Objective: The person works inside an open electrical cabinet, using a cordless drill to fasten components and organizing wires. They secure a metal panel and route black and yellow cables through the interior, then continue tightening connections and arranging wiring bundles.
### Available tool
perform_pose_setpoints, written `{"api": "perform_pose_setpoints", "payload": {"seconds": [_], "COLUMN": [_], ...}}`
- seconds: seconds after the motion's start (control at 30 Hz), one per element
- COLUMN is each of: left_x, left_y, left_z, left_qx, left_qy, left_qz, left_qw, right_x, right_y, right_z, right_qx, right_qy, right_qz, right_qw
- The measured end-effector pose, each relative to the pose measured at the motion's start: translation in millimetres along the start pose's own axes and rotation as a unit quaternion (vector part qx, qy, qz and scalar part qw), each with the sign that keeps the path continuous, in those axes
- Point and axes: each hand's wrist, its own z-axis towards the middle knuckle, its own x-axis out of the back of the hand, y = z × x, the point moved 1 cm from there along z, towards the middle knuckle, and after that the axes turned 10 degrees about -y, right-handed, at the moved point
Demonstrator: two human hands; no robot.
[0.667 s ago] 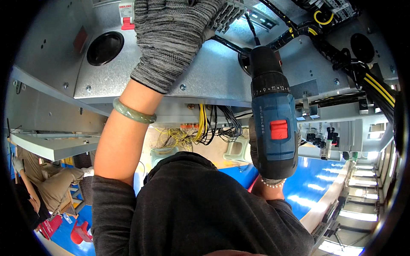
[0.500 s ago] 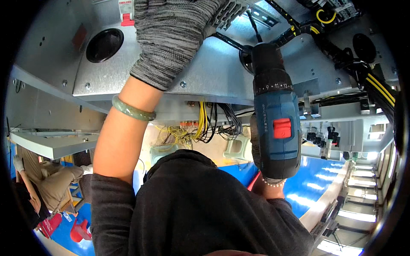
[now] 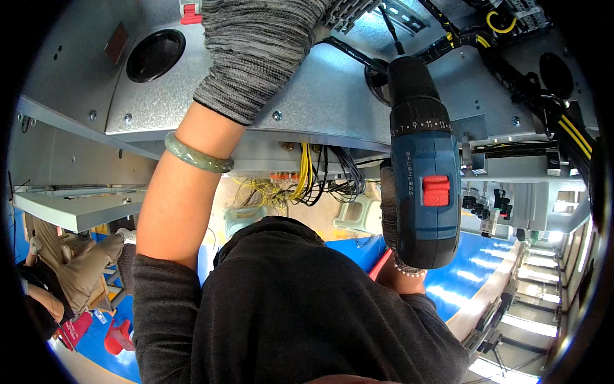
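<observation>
My right hand (image 3: pixel 388 208), mostly hidden behind a blue and black cordless drill (image 3: pixel 425 185) with a red switch, grips it from below. The drill points away from me, and its long dark bit (image 3: pixel 392 32) reaches toward a slotted metal rail (image 3: pixel 403 16) inside a sheet-metal cabinet. In a grey knitted glove, my left hand (image 3: pixel 259 54) lies over the cabinet's near panel. Its thumb side is against a row of grey terminal blocks (image 3: pixel 348 14); the other fingers are out of sight past the top edge. A green bangle (image 3: pixel 197 158) circles my left wrist.
Black sleeved cable bundles (image 3: pixel 505 70) with yellow wires run along the right. A round black grommet (image 3: pixel 155 56) sits in the panel at left. Loose yellow and black wires (image 3: pixel 307 176) hang below, near pale green stools (image 3: pixel 358 214). Another person (image 3: pixel 80 265) is at far left.
The drill sits slightly farther right in the picture, its bit still directed at the rail. My left hand stays by the terminal blocks. The whole view has shifted a little.
</observation>
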Motion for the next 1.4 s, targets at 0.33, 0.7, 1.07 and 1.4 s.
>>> {"api": "perform_pose_setpoints", "payload": {"seconds": [0.33,0.7,1.07,1.4], "left_x": [-11.4,-6.7,-38.4,-43.2], "left_y": [-2.5,7.5,-9.4,-14.5], "left_z": [-1.2,1.8,4.4,1.5], "left_qx": [-0.01,0.006,-0.04,-0.052], "left_qy": [0.0,-0.066,0.143,0.145], "left_qz": [0.044,-0.014,0.049,0.083], "left_qw": [0.999,0.998,0.988,0.985], "right_x": [-4.2,-10.6,-19.1,-23.2], "right_y": [2.7,10.7,9.4,7.2], "right_z": [1.3,-0.4,-0.8,-1.4], "right_qx": [0.012,0.018,0.035,0.036], "right_qy": [0.015,0.044,0.063,0.078], "right_qz": [-0.007,-0.027,-0.033,-0.034], "right_qw": [1.0,0.999,0.997,0.996]}}
